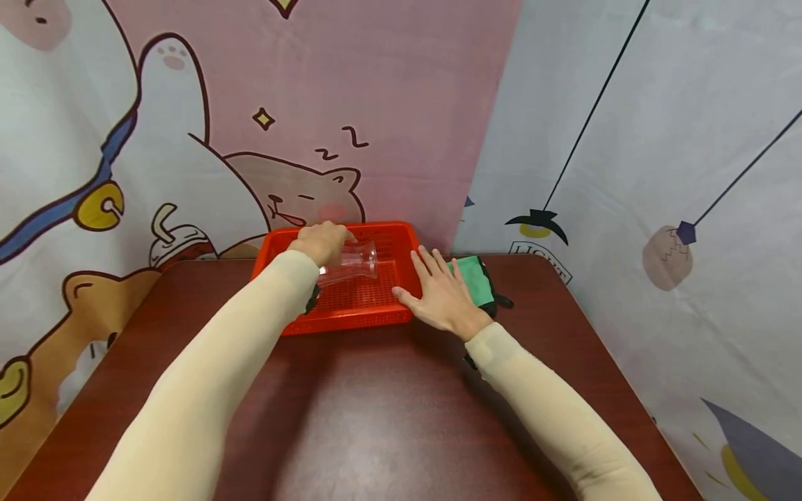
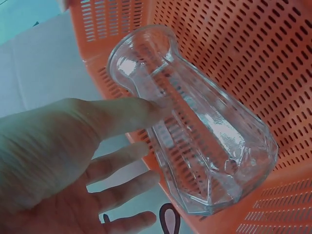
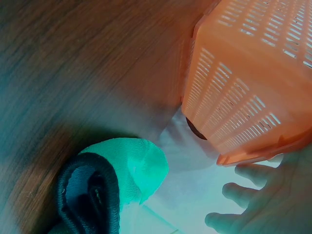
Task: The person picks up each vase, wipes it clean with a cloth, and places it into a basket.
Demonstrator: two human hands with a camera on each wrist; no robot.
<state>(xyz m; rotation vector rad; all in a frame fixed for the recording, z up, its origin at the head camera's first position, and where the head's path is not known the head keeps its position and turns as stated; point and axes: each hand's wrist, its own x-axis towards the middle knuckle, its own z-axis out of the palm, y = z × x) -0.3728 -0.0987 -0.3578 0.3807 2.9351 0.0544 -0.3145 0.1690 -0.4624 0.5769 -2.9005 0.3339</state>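
Note:
A clear glass vase (image 2: 209, 126) with a flared mouth and faceted base lies on its side in a red plastic basket (image 1: 351, 321). My left hand (image 1: 322, 243) is over the vase. In the left wrist view, the thumb of that hand (image 2: 58, 151) lies across the vase's side, while the other fingers are extended and spread apart beside it. Whether the thumb presses on the glass is hard to tell. Fingers straight and spread, my right hand (image 1: 443, 296) is at the basket's right rim; the right wrist view shows its fingers (image 3: 239, 195) close to that rim.
A folded green cloth item (image 1: 473, 278) with black edging sits just right of the basket, partly behind my right hand. The basket stands at the far edge of the dark brown table (image 1: 376, 417). A printed fabric backdrop (image 1: 401, 104) hangs right behind.

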